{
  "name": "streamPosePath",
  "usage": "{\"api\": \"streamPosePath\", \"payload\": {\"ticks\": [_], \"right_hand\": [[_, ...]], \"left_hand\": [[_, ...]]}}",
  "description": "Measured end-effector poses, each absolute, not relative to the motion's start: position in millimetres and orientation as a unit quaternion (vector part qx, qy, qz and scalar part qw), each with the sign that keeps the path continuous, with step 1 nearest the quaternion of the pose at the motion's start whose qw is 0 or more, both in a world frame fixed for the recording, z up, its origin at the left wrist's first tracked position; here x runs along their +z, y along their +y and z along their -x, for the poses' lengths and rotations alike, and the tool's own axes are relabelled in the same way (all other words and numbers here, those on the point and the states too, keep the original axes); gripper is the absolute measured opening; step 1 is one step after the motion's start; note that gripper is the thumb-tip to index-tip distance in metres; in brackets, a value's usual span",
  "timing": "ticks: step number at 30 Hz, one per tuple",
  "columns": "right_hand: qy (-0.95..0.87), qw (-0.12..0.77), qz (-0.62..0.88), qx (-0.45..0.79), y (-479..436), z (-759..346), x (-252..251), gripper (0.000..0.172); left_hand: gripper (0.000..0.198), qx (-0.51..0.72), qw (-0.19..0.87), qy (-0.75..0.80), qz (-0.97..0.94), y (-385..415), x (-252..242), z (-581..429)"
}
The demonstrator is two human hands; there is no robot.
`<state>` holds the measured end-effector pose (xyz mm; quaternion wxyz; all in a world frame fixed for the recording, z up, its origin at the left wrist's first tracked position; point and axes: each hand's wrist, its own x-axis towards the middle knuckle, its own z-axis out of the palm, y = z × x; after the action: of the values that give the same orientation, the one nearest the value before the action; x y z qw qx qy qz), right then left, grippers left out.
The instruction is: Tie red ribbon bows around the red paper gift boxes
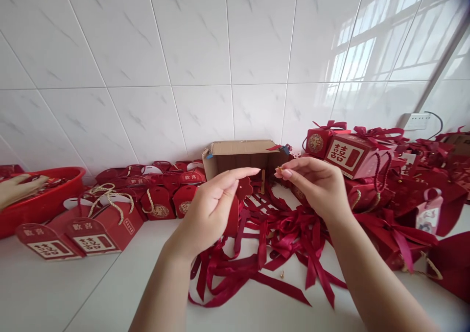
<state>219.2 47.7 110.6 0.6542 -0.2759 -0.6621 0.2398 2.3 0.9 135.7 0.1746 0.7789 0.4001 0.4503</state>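
Note:
My left hand [211, 212] is closed on a red gift box [231, 220], its thumb against a scalloped red flap [244, 189] with a small hole; the index finger stretches out to the right. Most of the box is hidden behind the hand. Between thumb and fingertips, my right hand [318, 185] pinches a small gold fastener [280, 170], apart from the flap. Below both hands lies a tangle of dark red ribbons [264, 239]. A similar small gold piece [282, 274] rests on the white table in front of them.
Against the tiled wall stands an open cardboard box [240, 148]. Finished red boxes with bows [348, 155] are piled at right. Several rope-handled boxes [95, 231] stand at left, beside a red basin [47, 202] where another person's hand [16, 190] reaches in.

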Motion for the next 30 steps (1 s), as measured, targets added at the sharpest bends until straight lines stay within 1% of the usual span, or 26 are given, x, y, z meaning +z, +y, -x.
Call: {"api": "streamPosePath", "payload": {"ticks": [2,6,10,13,15,19,21,23,27,30], "right_hand": [[-0.687,0.647,0.249,0.214,25,-217,118,0.006],[-0.767,0.59,0.216,0.129,0,-215,123,0.013],[-0.791,0.571,0.207,0.075,-10,-213,125,0.018],[-0.792,0.568,0.218,0.041,-15,-211,125,0.022],[-0.787,0.574,0.223,0.05,-17,-208,123,0.022],[-0.738,0.608,0.261,0.131,-18,-203,120,0.018],[-0.726,0.606,0.284,0.156,-17,-200,119,0.014],[-0.729,0.599,0.296,0.151,-17,-198,119,0.011],[-0.729,0.613,0.305,0.027,-17,-192,120,0.012],[-0.717,0.628,0.296,-0.053,-18,-186,120,0.015]], "left_hand": [[0.028,0.432,0.188,0.396,-0.788,-7,138,-7],[0.016,0.425,0.17,0.342,-0.82,-21,143,-17],[0.003,0.44,0.122,0.283,-0.844,-24,145,-21],[0.011,0.436,0.102,0.269,-0.853,-21,143,-21],[0.012,0.439,0.07,0.259,-0.857,-18,141,-22],[0.011,0.471,-0.044,0.23,-0.851,-12,136,-25],[0.01,0.472,-0.094,0.238,-0.844,-11,134,-26],[0.01,0.463,-0.129,0.255,-0.839,-10,133,-27],[0.007,0.459,-0.163,0.271,-0.83,-10,133,-27],[0.01,0.462,-0.172,0.275,-0.826,-11,133,-27]]}}
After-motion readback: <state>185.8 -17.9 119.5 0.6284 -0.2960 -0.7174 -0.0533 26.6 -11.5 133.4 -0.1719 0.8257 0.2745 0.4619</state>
